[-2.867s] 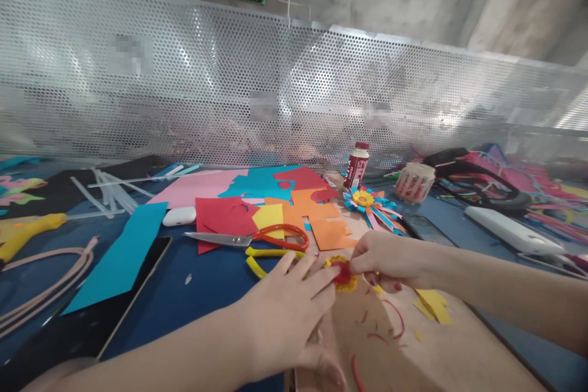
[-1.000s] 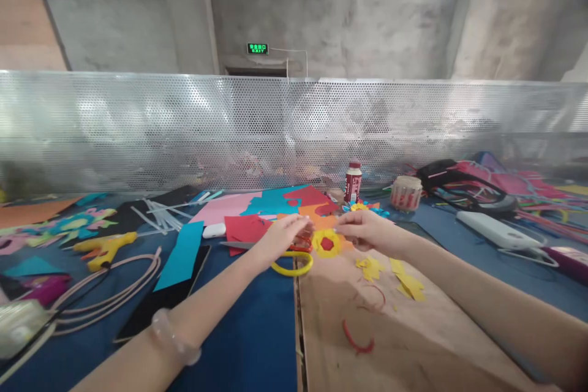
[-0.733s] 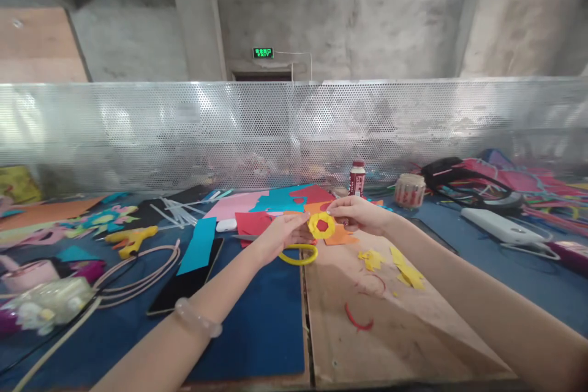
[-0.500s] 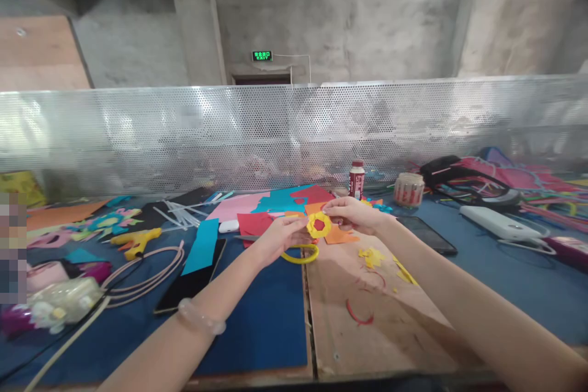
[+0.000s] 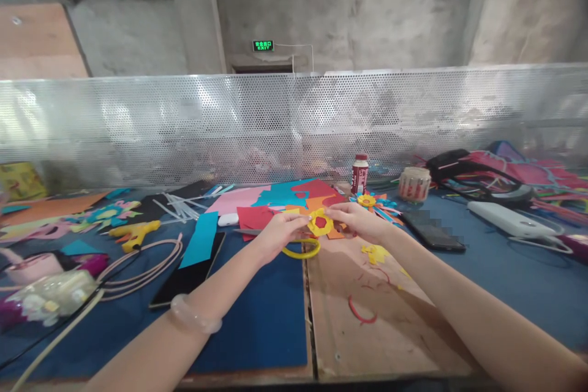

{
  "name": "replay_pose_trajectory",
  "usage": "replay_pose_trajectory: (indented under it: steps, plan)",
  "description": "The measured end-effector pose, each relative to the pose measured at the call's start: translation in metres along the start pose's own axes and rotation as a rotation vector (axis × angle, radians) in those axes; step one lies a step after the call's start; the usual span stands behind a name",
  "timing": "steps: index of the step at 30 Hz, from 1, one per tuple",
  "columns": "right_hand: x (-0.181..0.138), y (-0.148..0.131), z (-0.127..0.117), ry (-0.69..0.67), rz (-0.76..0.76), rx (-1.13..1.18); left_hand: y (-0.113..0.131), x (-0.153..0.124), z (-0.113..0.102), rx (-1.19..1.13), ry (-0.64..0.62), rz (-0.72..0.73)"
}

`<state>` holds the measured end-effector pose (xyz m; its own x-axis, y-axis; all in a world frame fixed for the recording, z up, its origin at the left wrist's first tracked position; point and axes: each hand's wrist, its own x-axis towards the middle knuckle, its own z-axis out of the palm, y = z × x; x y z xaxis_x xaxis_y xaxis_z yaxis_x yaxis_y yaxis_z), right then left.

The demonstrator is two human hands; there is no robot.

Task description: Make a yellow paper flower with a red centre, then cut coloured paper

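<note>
Between my two hands is a small yellow paper flower (image 5: 320,223) with a red centre, its face toward me. My left hand (image 5: 283,233) pinches its left edge; my right hand (image 5: 357,220) has its fingers closed on the right edge. Just below my left hand lies a pair of scissors with yellow handles (image 5: 301,250), the blades partly hidden behind the fingers. Yellow paper scraps (image 5: 374,253) and a curved red strip (image 5: 361,311) rest on the bare wood board (image 5: 349,337) under my right forearm.
Left of my arms are a yellow glue gun (image 5: 135,234), coiled cable (image 5: 151,282) and a black tablet (image 5: 186,282) under blue paper (image 5: 200,240). Coloured sheets (image 5: 285,194), a bottle (image 5: 359,174), a jar (image 5: 414,184) and a finished-looking flower (image 5: 367,199) stand or lie behind. Rightward are a phone (image 5: 432,229) and power bank (image 5: 509,218).
The right fingers have shifted lower along the flower's right edge. The flower stays between both hands, and the camera view has tilted slightly downward.
</note>
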<state>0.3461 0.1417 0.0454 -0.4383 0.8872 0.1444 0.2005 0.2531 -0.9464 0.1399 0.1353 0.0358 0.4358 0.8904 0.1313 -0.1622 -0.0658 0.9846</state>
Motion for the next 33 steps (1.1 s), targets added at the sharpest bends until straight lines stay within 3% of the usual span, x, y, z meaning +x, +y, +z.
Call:
replay_pose_trajectory:
  steps: [9,21,25,27,30,33]
  plan:
    - [-0.002,0.001,0.007,0.007,-0.010,-0.058,0.001,-0.001,0.001,0.026,0.033,-0.010]
    - [-0.001,0.005,0.010,0.089,0.074,0.117,0.002,-0.001,-0.001,0.052,0.029,-0.023]
    - [0.000,0.004,0.010,0.130,0.018,-0.002,0.005,0.000,-0.001,-0.001,0.073,-0.010]
    - [0.000,0.002,0.011,0.210,-0.095,-0.158,0.008,0.000,0.000,-0.054,0.118,-0.003]
    - [-0.004,-0.002,0.012,0.406,-0.489,-0.532,0.011,0.000,0.001,-0.141,0.202,-0.004]
    - [-0.012,-0.006,0.012,0.429,-0.819,-1.002,0.014,-0.002,0.002,-0.191,0.172,-0.019]
